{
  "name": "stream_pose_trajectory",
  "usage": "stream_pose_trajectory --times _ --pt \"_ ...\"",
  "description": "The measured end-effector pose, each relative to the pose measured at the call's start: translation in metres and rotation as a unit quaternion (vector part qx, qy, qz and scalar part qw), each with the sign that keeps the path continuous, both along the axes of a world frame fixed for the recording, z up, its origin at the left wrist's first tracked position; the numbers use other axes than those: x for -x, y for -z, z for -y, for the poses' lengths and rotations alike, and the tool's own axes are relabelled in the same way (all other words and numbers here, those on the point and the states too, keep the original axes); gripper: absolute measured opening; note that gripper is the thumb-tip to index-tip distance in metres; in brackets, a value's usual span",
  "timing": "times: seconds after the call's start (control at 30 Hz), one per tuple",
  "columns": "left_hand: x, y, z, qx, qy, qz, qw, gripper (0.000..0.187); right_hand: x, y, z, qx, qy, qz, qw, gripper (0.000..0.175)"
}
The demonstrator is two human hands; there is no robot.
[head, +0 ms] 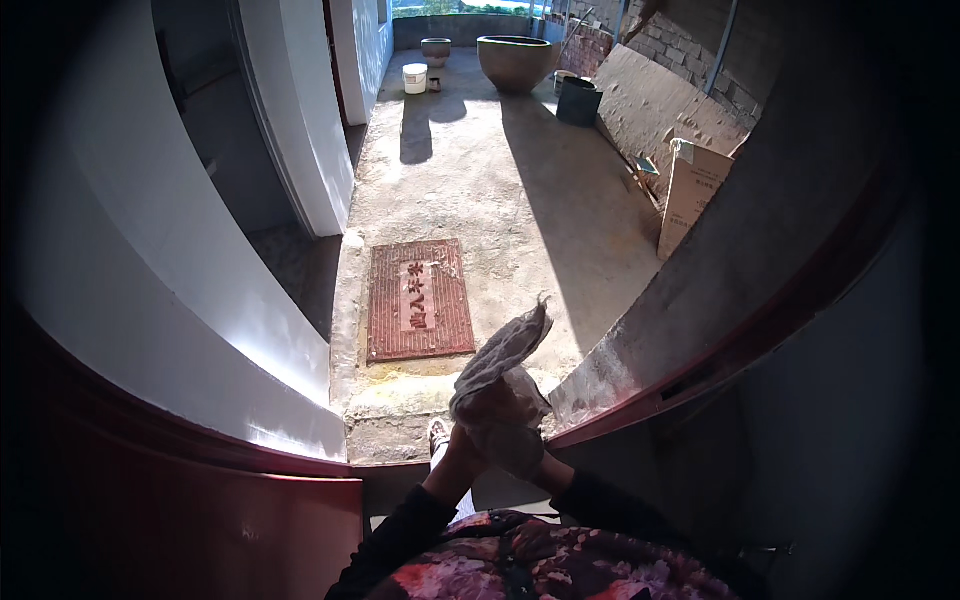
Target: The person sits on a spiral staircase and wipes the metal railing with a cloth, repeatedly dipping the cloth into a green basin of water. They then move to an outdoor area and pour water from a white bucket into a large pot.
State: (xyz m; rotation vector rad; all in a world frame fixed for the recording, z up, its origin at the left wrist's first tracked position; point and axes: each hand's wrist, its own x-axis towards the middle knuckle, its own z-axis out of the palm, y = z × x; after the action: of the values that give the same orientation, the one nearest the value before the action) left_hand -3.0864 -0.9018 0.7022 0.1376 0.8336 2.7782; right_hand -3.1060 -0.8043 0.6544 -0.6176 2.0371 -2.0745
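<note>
My two hands are together in front of my body, just inside the doorway. A grey textured cloth with a frayed upper end rises from them, tilted to the right. My left hand grips its lower part, though shade hides most of the fingers. Grey fabric covers my right hand down to the wrist, and I cannot tell whether it is a glove or part of the cloth. The right fingers are hidden. Below the hands, a shoe shows on the threshold.
Beyond the sill lies a red doormat bearing writing. A white bucket, a large pot and a dark container stand farther out. At right a cardboard sheet leans near a board. A red door is at left.
</note>
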Motion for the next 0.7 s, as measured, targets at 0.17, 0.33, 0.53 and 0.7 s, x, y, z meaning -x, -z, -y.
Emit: stream_pose_trajectory --times 0.17,0.33,0.53,0.7 --pt "0.130 0.027 0.046 -0.247 -0.108 0.059 0.961 0.036 0.129 -0.096 0.091 -0.119 0.078 -0.207 0.968 0.048" --pt "0.239 -0.009 0.095 0.182 -0.138 -0.069 0.971 0.030 0.220 -0.143 0.134 -0.024 0.161 -0.128 0.978 0.034" --pt "0.368 -0.076 0.130 0.492 0.012 -0.192 0.849 0.019 0.326 -0.175 0.120 0.132 0.156 0.079 0.976 0.026" --pt "0.467 -0.021 0.148 0.453 0.065 -0.261 0.850 0.033 0.432 -0.155 0.120 0.112 0.210 0.093 0.967 0.022"
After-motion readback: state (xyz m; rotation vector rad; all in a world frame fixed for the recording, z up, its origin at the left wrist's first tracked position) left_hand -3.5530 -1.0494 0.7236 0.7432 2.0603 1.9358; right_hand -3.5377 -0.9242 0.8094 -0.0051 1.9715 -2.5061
